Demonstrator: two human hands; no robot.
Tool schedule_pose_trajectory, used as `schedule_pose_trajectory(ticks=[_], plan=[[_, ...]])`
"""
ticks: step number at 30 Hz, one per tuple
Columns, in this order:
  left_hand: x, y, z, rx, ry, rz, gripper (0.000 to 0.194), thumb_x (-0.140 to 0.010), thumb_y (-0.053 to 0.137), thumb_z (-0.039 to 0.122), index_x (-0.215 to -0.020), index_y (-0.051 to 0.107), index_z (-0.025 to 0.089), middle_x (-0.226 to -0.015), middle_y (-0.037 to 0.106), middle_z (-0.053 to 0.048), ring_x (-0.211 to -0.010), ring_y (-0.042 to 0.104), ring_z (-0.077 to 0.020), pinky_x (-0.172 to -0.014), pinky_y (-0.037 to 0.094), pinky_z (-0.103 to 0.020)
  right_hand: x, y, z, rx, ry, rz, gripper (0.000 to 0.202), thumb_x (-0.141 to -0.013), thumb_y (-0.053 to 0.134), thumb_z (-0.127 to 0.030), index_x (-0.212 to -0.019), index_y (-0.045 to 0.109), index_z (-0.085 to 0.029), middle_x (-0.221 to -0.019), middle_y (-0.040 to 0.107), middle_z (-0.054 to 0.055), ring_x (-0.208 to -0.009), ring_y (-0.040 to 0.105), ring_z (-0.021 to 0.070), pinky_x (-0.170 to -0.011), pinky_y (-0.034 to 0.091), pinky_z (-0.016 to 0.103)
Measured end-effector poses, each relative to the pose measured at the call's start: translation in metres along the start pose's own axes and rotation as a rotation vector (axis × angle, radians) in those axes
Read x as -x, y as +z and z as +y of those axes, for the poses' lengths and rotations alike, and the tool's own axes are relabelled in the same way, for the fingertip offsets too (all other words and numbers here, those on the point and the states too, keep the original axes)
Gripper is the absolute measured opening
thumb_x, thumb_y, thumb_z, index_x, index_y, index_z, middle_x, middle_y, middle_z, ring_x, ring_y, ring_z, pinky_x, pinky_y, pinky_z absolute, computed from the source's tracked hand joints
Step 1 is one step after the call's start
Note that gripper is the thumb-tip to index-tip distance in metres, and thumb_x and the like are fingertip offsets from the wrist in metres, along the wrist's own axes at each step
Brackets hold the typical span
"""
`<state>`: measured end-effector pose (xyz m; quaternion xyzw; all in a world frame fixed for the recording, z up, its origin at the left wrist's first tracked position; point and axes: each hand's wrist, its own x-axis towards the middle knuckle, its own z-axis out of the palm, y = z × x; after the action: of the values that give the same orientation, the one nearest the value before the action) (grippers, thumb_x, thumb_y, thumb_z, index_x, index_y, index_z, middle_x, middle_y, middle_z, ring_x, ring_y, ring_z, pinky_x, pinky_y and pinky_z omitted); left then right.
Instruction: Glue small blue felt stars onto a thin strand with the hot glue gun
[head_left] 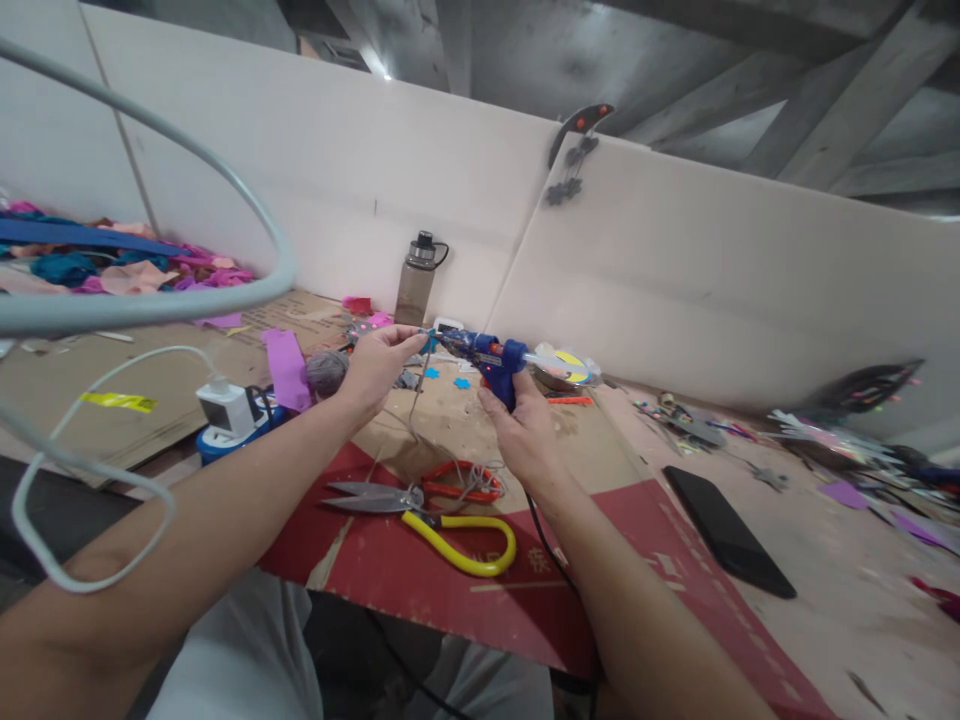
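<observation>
My right hand (517,415) is wrapped round the grip of a blue glue gun (487,355), whose nozzle points left. A clear glue stick (551,362) sticks out of its back end. My left hand (382,365) pinches a small blue piece (431,338) right at the nozzle. A thin grey string (417,400) hangs below that piece. Small blue flower shapes (462,383) lie on the cardboard behind the hands. Nearer to me, scissors (375,497) with a red and a yellow handle lie on the red part of the cardboard (360,590).
A black phone (727,530) lies at the right. A bottle (415,280) stands by the white partition (300,150). Grey yarn (327,371), a white charger (226,408) and purple fabric (286,370) are at the left. A pale cable (281,285) loops across the upper left.
</observation>
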<state>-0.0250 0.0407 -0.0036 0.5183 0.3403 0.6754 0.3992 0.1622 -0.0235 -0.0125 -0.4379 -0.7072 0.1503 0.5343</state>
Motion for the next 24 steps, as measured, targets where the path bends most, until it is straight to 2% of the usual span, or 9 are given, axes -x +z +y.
schedule_pose_trajectory(ticks=[17,24], plan=[[-0.0009,-0.0004,-0.0003,0.038,0.009,-0.001,0.018,-0.067,0.077,0.032,-0.073,0.073,0.016,-0.075,0.069,-0.002,-0.072,0.056,-0.0127,-0.073,0.042,-0.026,0.0012,-0.0007,0.0002,0.045,-0.020,0.012,0.036,-0.086,0.054,-0.035,-0.119,0.057,-0.019,-0.102,0.068,0.009,-0.090,0.062,0.0235,-0.085,0.048,0.040],[-0.0002,0.0009,0.0011,0.043,-0.012,-0.006,0.020,-0.064,0.079,0.034,-0.072,0.072,0.016,-0.073,0.068,-0.001,-0.072,0.055,-0.0125,-0.074,0.041,-0.026,0.0019,-0.0006,-0.0007,0.183,-0.050,0.012,0.034,-0.088,0.051,-0.032,-0.118,0.058,-0.018,-0.103,0.068,0.012,-0.093,0.063,0.0265,-0.084,0.049,0.043]])
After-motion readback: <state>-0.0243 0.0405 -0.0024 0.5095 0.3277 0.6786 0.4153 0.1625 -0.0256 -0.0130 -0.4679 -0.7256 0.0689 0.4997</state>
